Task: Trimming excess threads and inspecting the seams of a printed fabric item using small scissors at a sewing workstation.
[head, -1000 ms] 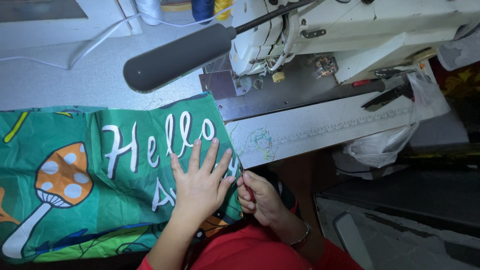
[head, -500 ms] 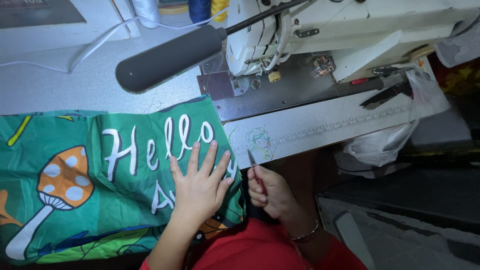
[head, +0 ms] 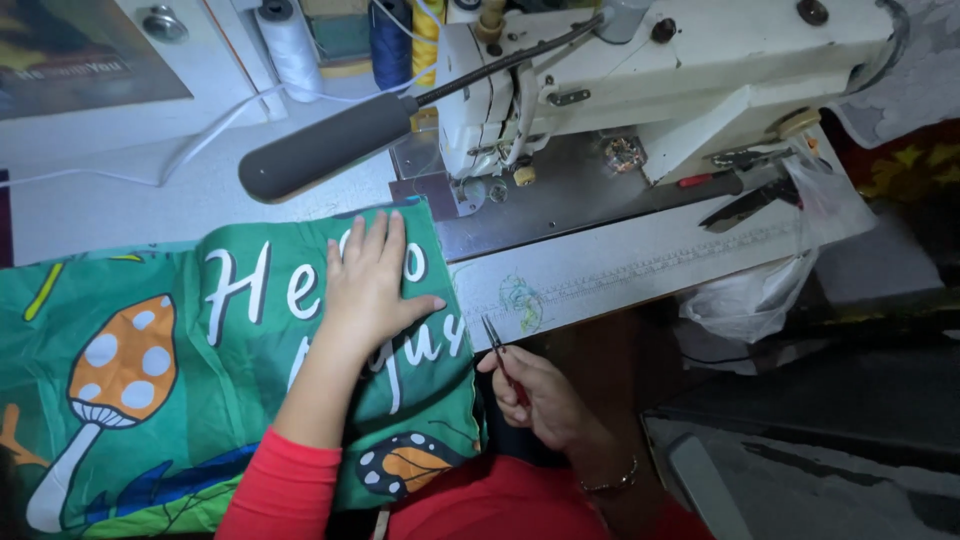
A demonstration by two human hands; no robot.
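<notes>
A green printed fabric (head: pixel 150 380) with white lettering and an orange mushroom lies on the sewing table. My left hand (head: pixel 370 285) rests flat on it, fingers spread, near its right edge. My right hand (head: pixel 540 395) is beside the fabric's edge, at the table front, closed around small thread snips (head: pixel 497 350) whose points face up. The white sewing machine (head: pixel 620 70) stands just beyond the fabric, its needle area (head: pixel 470 190) close to the fabric's top corner.
A dark lamp head (head: pixel 320 150) reaches over the table. Thread spools (head: pixel 285 45) stand at the back. Black scissors (head: pixel 750 200) and a red-handled tool (head: pixel 700 180) lie on the machine bed. A plastic bag (head: pixel 750 295) hangs off the right edge.
My left hand slid up the fabric toward the machine, and the fabric shifted with it. My right hand rose from the fabric's edge with the snips now showing.
</notes>
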